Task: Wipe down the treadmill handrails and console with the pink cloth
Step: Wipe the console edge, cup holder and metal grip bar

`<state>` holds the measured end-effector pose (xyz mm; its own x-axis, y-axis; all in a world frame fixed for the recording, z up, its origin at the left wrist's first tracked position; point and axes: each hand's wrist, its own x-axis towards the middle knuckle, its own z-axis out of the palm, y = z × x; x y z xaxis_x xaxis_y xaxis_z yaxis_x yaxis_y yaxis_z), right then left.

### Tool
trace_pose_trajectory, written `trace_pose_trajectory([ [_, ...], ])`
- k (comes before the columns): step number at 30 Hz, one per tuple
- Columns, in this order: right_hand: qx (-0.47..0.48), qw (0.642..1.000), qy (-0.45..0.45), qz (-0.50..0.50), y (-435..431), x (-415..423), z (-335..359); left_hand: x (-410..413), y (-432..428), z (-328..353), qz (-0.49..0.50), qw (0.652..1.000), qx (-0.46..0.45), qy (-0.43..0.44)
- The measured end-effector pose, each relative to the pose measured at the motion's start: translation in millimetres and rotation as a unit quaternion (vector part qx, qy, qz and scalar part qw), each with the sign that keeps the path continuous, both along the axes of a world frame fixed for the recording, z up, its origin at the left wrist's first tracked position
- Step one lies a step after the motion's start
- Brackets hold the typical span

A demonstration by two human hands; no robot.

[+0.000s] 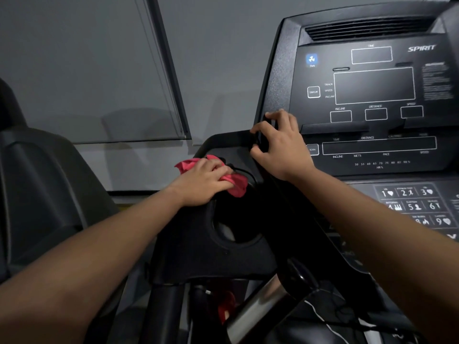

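Note:
The black treadmill console (372, 88) fills the right side, with dark display windows and a number keypad (417, 204) at lower right. My left hand (201, 182) presses the crumpled pink cloth (236, 186) onto the console's left wing, beside the round cup holder (228, 232); the fingers curl over the cloth. My right hand (278, 145) grips the console's left edge, thumb and fingers wrapped round the black rim. A silver-and-black handrail (260, 309) runs down at the bottom centre.
A grey wall with a roller blind (99, 70) stands behind the console. Another dark machine (37, 194) sits at the left. A thin black cord (342, 316) hangs below the console.

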<state>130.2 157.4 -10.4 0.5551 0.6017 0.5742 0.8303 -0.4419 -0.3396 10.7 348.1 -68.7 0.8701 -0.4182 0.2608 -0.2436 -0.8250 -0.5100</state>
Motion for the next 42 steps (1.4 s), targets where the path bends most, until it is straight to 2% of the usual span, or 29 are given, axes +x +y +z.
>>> trace_pose_trajectory([
  [5, 0.009, 1.0, -0.005, -0.004, 0.9, 0.8, -1.4, 18.5, -31.6, -1.3, 0.055, 0.998, 0.016, 0.002],
  [14, 0.008, 1.0, 0.014, 0.006, -0.9, 0.5, -0.2, 8.9, 2.8, 9.3, -0.008, 0.993, -0.094, -0.072],
  [20, 0.004, 1.0, 0.014, 0.004, -0.7, 1.4, -0.8, -5.2, 26.2, 10.6, 0.023, 0.984, -0.146, -0.102],
  [27, -0.003, 1.0, 0.007, -0.003, -1.4, 1.2, 0.0, 4.8, -10.5, 7.6, 0.068, 0.991, -0.114, -0.02],
  [32, -0.001, 1.0, 0.006, -0.004, -0.7, -3.1, 0.6, 14.7, -50.3, 7.4, 0.146, 0.987, -0.024, 0.056],
  [34, 0.004, 1.0, 0.004, -0.002, -0.1, -3.1, 0.8, 15.6, -44.3, 15.3, 0.094, 0.995, -0.028, 0.034],
  [37, 0.008, 1.0, 0.009, -0.002, -0.3, -2.2, 0.6, 20.5, -23.7, 20.2, 0.093, 0.994, -0.051, 0.032],
  [42, 0.009, 1.0, 0.016, 0.001, -0.5, -1.4, 1.6, 23.1, -17.1, 9.4, 0.094, 0.983, -0.136, -0.078],
])
